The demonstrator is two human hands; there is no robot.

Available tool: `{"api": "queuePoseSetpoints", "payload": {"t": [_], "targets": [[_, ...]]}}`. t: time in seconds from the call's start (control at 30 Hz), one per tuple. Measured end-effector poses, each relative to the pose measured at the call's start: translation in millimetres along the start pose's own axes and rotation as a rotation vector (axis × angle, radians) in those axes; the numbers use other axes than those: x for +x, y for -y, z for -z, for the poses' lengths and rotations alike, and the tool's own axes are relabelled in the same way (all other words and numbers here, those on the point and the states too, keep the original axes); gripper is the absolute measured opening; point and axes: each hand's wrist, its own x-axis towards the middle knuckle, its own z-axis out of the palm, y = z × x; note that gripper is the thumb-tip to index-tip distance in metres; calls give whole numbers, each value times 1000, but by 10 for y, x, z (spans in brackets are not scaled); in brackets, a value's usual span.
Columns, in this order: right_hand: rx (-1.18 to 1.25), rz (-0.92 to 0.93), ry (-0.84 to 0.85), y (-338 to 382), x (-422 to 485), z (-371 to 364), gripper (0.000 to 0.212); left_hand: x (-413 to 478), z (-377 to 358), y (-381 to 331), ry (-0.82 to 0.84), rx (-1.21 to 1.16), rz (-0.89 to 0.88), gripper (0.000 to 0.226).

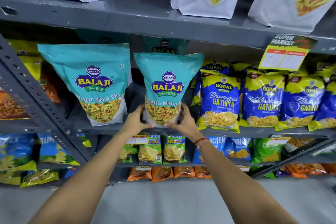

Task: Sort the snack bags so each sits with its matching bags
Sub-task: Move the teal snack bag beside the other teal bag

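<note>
- Now we clasp 1 teal Balaji bag [168, 85] upright on the grey shelf [254, 131], left hand [135, 121] and right hand [183, 122] fingers wrapping its base
- Matching teal bag [94, 82] stands just beside it

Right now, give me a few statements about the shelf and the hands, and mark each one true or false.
1. Both hands, left and right, grip the base of a teal Balaji bag. True.
2. Another teal Balaji bag stands to its left. True.
3. The blue Gopal bags sit left of the held bag. False: they sit to its right.
4. The held bag lies flat. False: it is upright.
</note>
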Motion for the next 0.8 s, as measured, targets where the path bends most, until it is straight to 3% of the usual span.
{"api": "queuePoseSetpoints", "payload": {"t": [0.4, 0.6, 0.73, 0.8], "targets": [[-113, -36, -67, -204, 50, -63, 83, 95, 26, 94, 75, 6, 46, 82], [-125, -12, -51, -154, 19, -47, 87, 53, 37, 14, 85, 46, 65, 85], [-104, 73, -178, 20, -124, -37, 88, -224, 22, -170, -253, -101, 113, 69], [-112, 184, -314, 206, -242, 8, 65, -398, 27, -412, -376, -164, 74, 48]]}}
